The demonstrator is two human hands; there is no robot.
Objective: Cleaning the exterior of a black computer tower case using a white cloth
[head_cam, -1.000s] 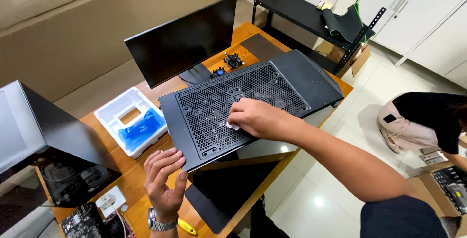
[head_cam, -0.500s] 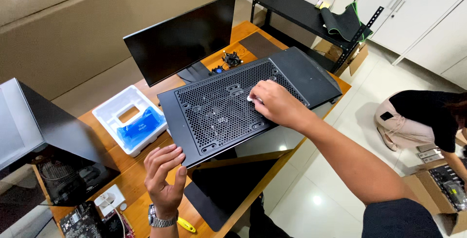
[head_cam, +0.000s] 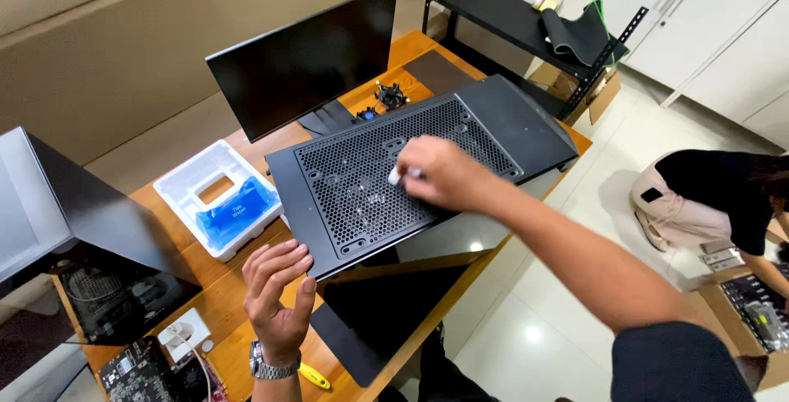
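A black perforated computer case panel (head_cam: 353,180) lies flat across the wooden desk (head_cam: 222,287). My right hand (head_cam: 440,173) presses a small white cloth or wipe (head_cam: 395,176) onto the mesh near its middle. My left hand (head_cam: 278,295), with a metal watch at the wrist, rests at the panel's near left corner, its fingertips on the edge.
A black monitor (head_cam: 308,61) stands behind the panel. A white foam tray with a blue packet (head_cam: 218,205) lies to the left, beside an open dark computer case (head_cam: 90,246). A black metal shelf (head_cam: 526,24) stands at the back right. A person (head_cam: 715,196) crouches on the floor at right.
My right hand has slid the white wipe across the mesh toward the far right side. My left hand has stayed at the near corner.
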